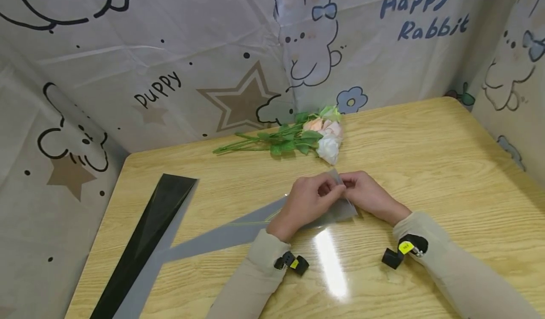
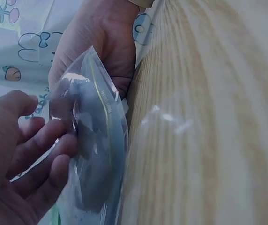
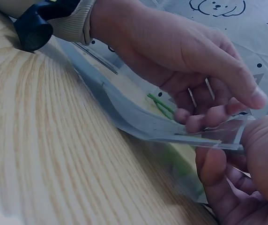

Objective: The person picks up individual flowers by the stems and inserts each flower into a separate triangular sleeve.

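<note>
A tapered see-through grey plastic flower sleeve point(image 1: 238, 231) with a thin gold line lies slantwise over the table, its wide end at my hands. At that end, my right hand point(image 1: 370, 196) pinches the film's edge; its fingers point(image 3: 213, 168) show below the film in the right wrist view. My left hand point(image 1: 304, 203) is over the sleeve from the near left. Its fingers point(image 2: 54, 145) are loosely bent with the tips against the film, the thumb apart from them. In the left wrist view the sleeve's mouth point(image 2: 94, 70) bulges out between both hands.
A bunch of artificial roses point(image 1: 328, 137) with green stems lies at the table's back edge. To the left, a black tapered sleeve point(image 1: 145, 234) lies on grey film. The wooden table point(image 1: 426, 167) meets a printed cloth backdrop point(image 1: 204, 39) behind and at the sides.
</note>
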`<state>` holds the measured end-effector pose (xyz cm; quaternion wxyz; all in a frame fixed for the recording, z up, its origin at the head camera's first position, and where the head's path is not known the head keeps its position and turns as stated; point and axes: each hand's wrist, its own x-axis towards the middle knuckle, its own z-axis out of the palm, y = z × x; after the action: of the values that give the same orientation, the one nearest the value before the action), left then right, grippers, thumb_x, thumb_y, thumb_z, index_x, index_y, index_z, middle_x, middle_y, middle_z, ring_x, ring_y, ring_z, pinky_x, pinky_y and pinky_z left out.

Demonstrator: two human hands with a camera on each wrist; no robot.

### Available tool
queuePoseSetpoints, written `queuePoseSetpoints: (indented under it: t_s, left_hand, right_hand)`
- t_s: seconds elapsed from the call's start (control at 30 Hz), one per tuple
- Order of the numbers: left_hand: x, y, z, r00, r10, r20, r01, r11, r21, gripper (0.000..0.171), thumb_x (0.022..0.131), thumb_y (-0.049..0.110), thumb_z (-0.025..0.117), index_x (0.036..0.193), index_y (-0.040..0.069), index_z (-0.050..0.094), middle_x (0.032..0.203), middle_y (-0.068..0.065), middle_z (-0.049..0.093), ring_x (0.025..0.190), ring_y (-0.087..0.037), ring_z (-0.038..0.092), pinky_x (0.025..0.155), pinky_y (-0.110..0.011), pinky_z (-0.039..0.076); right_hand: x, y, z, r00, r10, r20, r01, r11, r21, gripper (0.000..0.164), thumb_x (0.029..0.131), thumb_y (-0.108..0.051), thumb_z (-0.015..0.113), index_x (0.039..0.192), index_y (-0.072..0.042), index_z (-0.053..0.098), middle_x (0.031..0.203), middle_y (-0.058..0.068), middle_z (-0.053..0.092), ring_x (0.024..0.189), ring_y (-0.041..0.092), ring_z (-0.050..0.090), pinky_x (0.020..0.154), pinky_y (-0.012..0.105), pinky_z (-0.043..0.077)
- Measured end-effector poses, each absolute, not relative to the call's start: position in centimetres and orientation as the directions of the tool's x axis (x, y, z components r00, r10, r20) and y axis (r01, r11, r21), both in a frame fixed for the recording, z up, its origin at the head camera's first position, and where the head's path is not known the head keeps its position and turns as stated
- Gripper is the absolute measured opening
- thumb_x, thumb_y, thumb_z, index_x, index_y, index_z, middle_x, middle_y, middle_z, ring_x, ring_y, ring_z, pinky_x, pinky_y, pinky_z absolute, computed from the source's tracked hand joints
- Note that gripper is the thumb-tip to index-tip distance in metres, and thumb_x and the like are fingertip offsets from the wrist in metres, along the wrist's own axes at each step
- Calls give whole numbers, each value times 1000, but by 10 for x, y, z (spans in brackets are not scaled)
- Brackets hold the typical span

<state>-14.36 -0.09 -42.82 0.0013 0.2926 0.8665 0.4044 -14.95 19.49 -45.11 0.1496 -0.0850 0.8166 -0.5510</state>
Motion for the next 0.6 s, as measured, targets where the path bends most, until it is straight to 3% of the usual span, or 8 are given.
queuePoseSetpoints:
  t_s: [0.13,0.27,0.4,0.6]
  left_hand:
    - [-141,-4,-429,-829,471,301,537,519,666,17,101,32,69,100,15,72,95,1,75,85,-9,69,76,-20,56]
    - [-137,-10,-427,-840,459,289,527,563,637,21,100,31,71,112,14,74,113,-2,75,105,-17,71,91,-34,60]
    - [-134,-14,-426,-852,479,209,498,623,604,38,98,36,72,130,17,70,134,-3,71,128,-20,65,109,-39,55]
    - [-130,-13,-425,-858,489,158,486,672,559,56,95,44,74,143,17,63,152,-2,60,143,-21,55,120,-40,47]
  right_hand:
    - [-149,197,-451,-940,-296,-167,43,385,-922,24,99,-12,66,119,-1,74,107,10,77,90,6,64,79,20,54]
    - [-149,198,-450,-938,-293,-185,59,392,-918,31,100,-24,69,125,-5,73,117,12,77,95,7,66,80,22,55]
    - [-149,198,-451,-934,-302,-191,80,344,-936,38,99,-26,71,128,-2,70,120,16,76,94,5,69,79,22,58]
    - [-150,198,-452,-923,-330,-198,105,279,-955,45,98,-25,73,133,2,66,120,20,76,90,4,73,77,22,61]
